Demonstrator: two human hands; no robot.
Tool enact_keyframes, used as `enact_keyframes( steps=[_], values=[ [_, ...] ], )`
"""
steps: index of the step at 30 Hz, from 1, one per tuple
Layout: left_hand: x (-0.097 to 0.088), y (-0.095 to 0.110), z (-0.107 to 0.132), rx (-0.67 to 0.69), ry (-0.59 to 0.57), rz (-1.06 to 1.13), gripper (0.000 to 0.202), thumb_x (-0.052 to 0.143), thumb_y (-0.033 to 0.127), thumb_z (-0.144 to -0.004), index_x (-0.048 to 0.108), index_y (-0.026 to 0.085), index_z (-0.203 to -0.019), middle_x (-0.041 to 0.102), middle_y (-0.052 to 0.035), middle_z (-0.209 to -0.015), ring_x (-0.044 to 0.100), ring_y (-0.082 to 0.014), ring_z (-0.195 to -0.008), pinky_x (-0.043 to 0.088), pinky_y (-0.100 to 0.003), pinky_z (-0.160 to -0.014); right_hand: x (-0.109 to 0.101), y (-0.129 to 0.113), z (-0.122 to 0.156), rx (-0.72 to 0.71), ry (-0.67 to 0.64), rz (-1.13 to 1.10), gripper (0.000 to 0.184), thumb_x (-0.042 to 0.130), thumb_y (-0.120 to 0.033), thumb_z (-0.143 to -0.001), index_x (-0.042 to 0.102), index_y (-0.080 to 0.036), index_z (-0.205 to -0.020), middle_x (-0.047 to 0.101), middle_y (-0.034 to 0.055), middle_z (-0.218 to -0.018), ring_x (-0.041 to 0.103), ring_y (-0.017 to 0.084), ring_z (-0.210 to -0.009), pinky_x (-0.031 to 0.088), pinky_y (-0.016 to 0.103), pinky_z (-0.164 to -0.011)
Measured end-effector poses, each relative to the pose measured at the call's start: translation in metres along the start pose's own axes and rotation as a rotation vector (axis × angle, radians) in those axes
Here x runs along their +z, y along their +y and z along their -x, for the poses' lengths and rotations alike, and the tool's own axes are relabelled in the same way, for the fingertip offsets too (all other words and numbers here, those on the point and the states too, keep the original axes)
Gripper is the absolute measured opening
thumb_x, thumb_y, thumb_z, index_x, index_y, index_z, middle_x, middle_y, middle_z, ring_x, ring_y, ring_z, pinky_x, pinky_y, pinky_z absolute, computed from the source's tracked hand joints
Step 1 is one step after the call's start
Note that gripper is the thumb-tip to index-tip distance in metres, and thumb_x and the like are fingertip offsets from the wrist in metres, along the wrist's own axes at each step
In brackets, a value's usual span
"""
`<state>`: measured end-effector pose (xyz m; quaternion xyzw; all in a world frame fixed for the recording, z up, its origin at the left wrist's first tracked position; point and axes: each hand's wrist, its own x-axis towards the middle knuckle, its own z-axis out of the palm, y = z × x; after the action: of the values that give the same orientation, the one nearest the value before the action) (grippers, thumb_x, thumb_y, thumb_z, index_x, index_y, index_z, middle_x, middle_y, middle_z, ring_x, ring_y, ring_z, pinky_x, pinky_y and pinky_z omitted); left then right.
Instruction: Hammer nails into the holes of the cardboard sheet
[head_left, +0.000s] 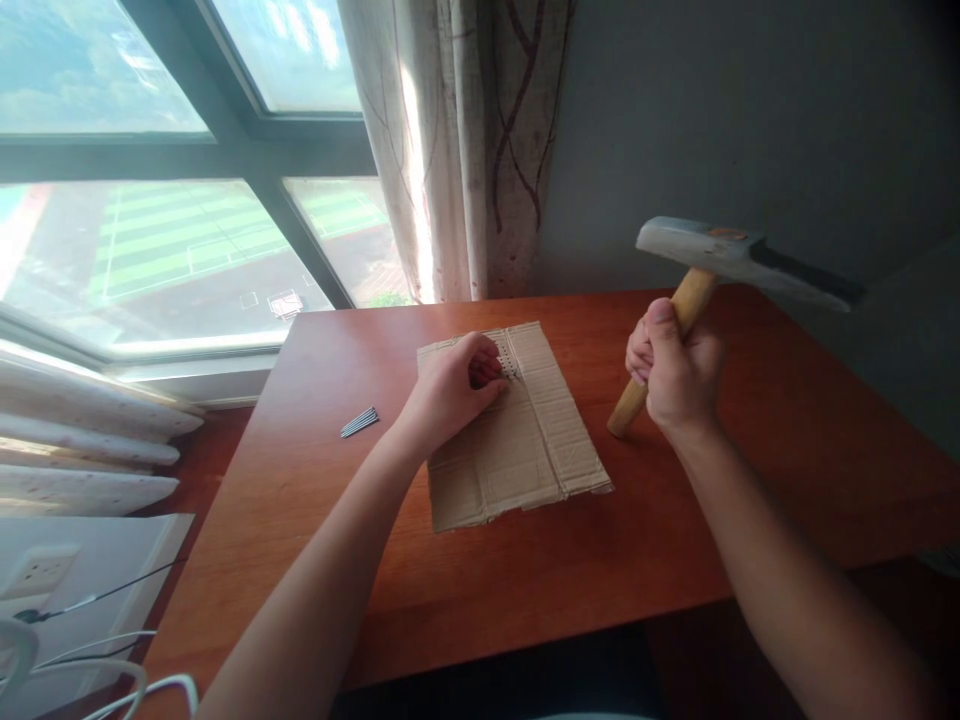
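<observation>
My right hand (pixel 681 372) is wrapped round the wooden handle of a hammer (pixel 696 292). The hammer is raised above the right side of the table, its metal head up and tilted. My left hand (pixel 456 385) rests on a flat piece of brown cardboard (pixel 517 450), with thumb and fingers curled in a pinch. Whatever lies between those fingertips is too small to make out. Right beside them, small dark dots in rows (pixel 508 355) mark the cardboard's far part. A small bundle of nails (pixel 360 422) lies on the table, left of the cardboard.
The reddish-brown wooden table (pixel 300 520) carries all of this. A window (pixel 187 240) and a patterned curtain (pixel 457 150) stand behind it, with a grey wall (pixel 675 120) on the right. White cables (pixel 127 675) and a wall socket (pixel 41 572) are at lower left.
</observation>
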<state>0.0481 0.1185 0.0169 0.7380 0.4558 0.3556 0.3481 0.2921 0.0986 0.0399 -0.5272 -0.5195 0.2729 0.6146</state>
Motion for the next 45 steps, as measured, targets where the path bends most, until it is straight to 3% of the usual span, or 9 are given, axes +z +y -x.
enact_keyframes(
  steps=[5, 9, 14, 18, 22, 26, 33, 45],
  values=[
    [-0.001, 0.001, 0.0, 0.037, -0.019, -0.041, 0.017, 0.071, 0.016, -0.076, 0.063, 0.019, -0.09, 0.069, -0.0024, -0.086, 0.065, -0.0141, -0.074, 0.057, -0.028, -0.069, -0.011, -0.004, 0.01, 0.005, -0.051, -0.141, 0.055, 0.061, -0.059, -0.089, 0.032, -0.025, -0.058, 0.029, -0.005, -0.052, 0.031, 0.01, -0.042, 0.025, 0.03, -0.043],
    [-0.007, 0.007, 0.0, 0.1, 0.077, -0.011, 0.01, 0.067, 0.019, -0.081, 0.068, 0.018, -0.091, 0.071, -0.004, -0.087, 0.068, -0.0147, -0.079, 0.058, -0.029, -0.076, -0.018, -0.005, 0.019, 0.033, -0.085, -0.195, 0.057, 0.064, -0.056, -0.089, 0.031, -0.023, -0.056, 0.026, -0.0058, -0.051, 0.027, 0.008, -0.04, 0.019, 0.029, -0.041],
    [-0.039, 0.007, 0.013, 0.11, 0.328, -0.045, 0.014, 0.065, 0.026, -0.086, 0.068, 0.019, -0.097, 0.074, -0.0052, -0.096, 0.07, -0.0162, -0.086, 0.059, -0.031, -0.083, -0.018, -0.001, 0.023, -0.051, 0.028, -0.287, 0.056, 0.066, -0.048, -0.089, 0.029, -0.022, -0.056, 0.024, -0.0081, -0.047, 0.023, 0.005, -0.037, 0.015, 0.026, -0.038],
    [-0.069, -0.015, 0.045, -0.019, 0.429, -0.42, 0.013, 0.061, 0.03, -0.087, 0.069, 0.022, -0.094, 0.072, -0.0028, -0.088, 0.068, -0.0155, -0.076, 0.056, -0.028, -0.07, -0.019, 0.003, 0.019, -0.097, 0.07, -0.344, 0.055, 0.066, -0.044, -0.091, 0.029, -0.022, -0.055, 0.024, -0.0091, -0.044, 0.022, 0.005, -0.034, 0.013, 0.024, -0.035],
    [-0.078, -0.041, 0.081, -0.179, 0.265, -0.815, 0.019, 0.054, 0.032, -0.091, 0.07, 0.021, -0.087, 0.07, -0.0029, -0.082, 0.065, -0.0166, -0.068, 0.046, -0.029, -0.063, -0.019, 0.003, 0.015, -0.109, 0.07, -0.352, 0.056, 0.067, -0.044, -0.09, 0.029, -0.022, -0.055, 0.025, -0.0091, -0.044, 0.022, 0.004, -0.033, 0.014, 0.024, -0.034],
    [-0.073, -0.055, 0.102, -0.308, 0.151, -1.012, 0.026, 0.05, 0.037, -0.094, 0.072, 0.023, -0.093, 0.073, -0.0044, -0.097, 0.066, -0.0193, -0.071, 0.038, -0.029, -0.059, -0.017, 0.003, 0.015, -0.111, 0.061, -0.333, 0.057, 0.068, -0.044, -0.09, 0.029, -0.022, -0.054, 0.026, -0.0087, -0.044, 0.023, 0.004, -0.034, 0.014, 0.024, -0.034],
    [-0.069, -0.056, 0.106, -0.37, 0.091, -1.116, 0.031, 0.046, 0.039, -0.098, 0.071, 0.023, -0.103, 0.071, -0.006, -0.11, 0.066, -0.0203, -0.074, 0.037, -0.03, -0.059, -0.018, 0.006, 0.018, -0.101, 0.029, -0.336, 0.056, 0.067, -0.044, -0.09, 0.031, -0.021, -0.054, 0.027, -0.0082, -0.045, 0.025, 0.004, -0.035, 0.015, 0.025, -0.035],
    [-0.067, -0.058, 0.106, -0.393, 0.049, -1.177, 0.033, 0.042, 0.039, -0.1, 0.071, 0.023, -0.1, 0.071, -0.0048, -0.108, 0.066, -0.0207, -0.076, 0.035, -0.03, -0.057, -0.019, 0.004, 0.016, -0.085, 0.047, -0.35, 0.056, 0.067, -0.043, -0.09, 0.029, -0.022, -0.054, 0.024, -0.009, -0.045, 0.022, 0.004, -0.034, 0.014, 0.024, -0.035]
  ],
)
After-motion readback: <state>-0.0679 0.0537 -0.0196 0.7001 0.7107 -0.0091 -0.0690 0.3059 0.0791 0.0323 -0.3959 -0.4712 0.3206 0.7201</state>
